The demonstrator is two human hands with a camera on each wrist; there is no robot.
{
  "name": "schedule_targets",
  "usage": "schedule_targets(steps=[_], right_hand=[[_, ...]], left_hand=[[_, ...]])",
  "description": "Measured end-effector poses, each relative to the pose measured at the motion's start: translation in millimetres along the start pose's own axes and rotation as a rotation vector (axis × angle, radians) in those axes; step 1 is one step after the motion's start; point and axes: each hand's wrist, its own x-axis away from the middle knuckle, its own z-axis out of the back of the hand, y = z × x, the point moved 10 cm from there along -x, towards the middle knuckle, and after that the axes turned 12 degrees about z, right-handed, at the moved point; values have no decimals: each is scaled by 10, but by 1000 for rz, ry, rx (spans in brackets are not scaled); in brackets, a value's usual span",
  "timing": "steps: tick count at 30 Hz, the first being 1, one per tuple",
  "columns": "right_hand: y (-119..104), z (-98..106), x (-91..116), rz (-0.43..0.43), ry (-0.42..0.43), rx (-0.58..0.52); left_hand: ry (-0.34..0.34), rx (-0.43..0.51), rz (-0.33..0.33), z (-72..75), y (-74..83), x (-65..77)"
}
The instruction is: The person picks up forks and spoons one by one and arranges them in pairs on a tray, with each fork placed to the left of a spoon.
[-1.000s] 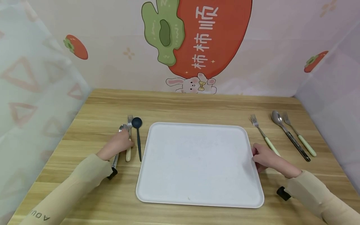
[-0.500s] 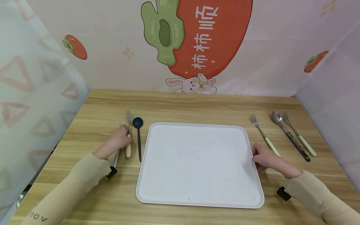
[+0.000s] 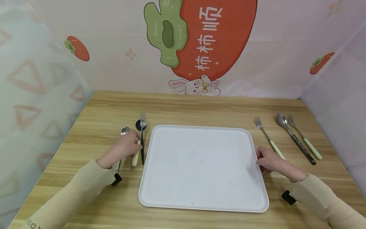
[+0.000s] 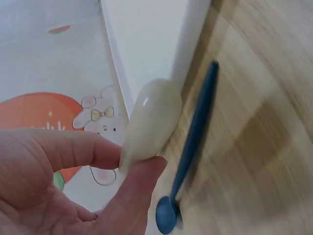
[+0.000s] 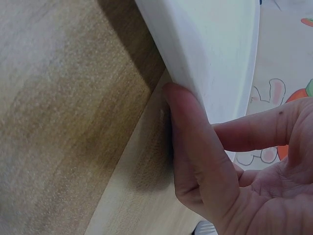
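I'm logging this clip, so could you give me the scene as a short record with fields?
Left hand: pinches cream-handled fork
Right hand: holds white tray by its right edge
Left of tray: dark spoon, partly hidden silver spoon
Overlap: fork's head crosses dark spoon's bowl in head view
Right of tray: two green-handled forks, dark-handled spoon
Surface: wooden table

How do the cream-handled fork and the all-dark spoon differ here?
The cream-handled fork ends in tines; the all-dark spoon ends in a rounded bowl.
The fork pairs a silvery head with a pale handle; the spoon is dark throughout.
The fork is pinched in the left hand, while the spoon lies on the table with no hand on it.
Both have their heads toward the back wall.
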Motion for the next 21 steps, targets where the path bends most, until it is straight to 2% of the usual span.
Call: schedule_targets(steps=[8,11,15,21], right_hand=[[0,-7,3,3,-4,-2],[6,-14,5,1,-8,0],[20,-12,0,-10,-8,10],[11,-2,-3,9,0,11]], left_hand=[[36,-42,-85,-73,238,106],[42,-57,-98,-111,303,144],[22,-80,-94,-195,364,199],[-45,-25,-74,-359,416,241]])
